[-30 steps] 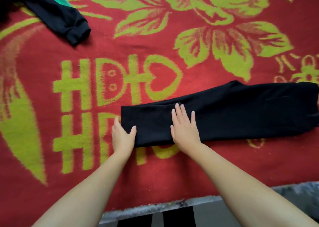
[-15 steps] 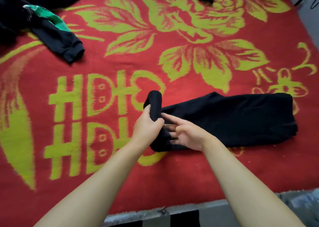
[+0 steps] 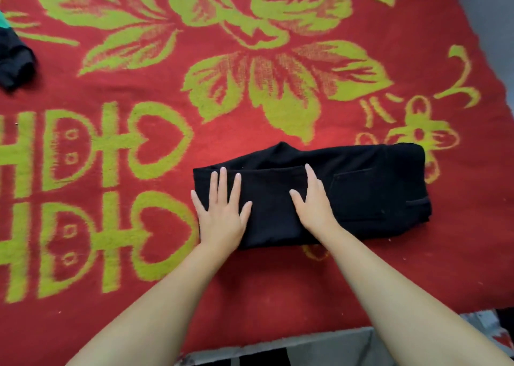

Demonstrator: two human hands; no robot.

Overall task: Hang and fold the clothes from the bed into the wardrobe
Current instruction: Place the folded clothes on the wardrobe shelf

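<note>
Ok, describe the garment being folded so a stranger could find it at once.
Start at the red blanket with yellow-green flowers covering the bed. Near its front edge, right of centre, lie black trousers folded into a flat block, both hands pressed flat on their left half. The only other garment in view, at the far left edge, is crumpled.

bed: red blanket, green floral pattern | on it: folded black trousers near front edge, right of centre | dark garment at far-left edge
</note>
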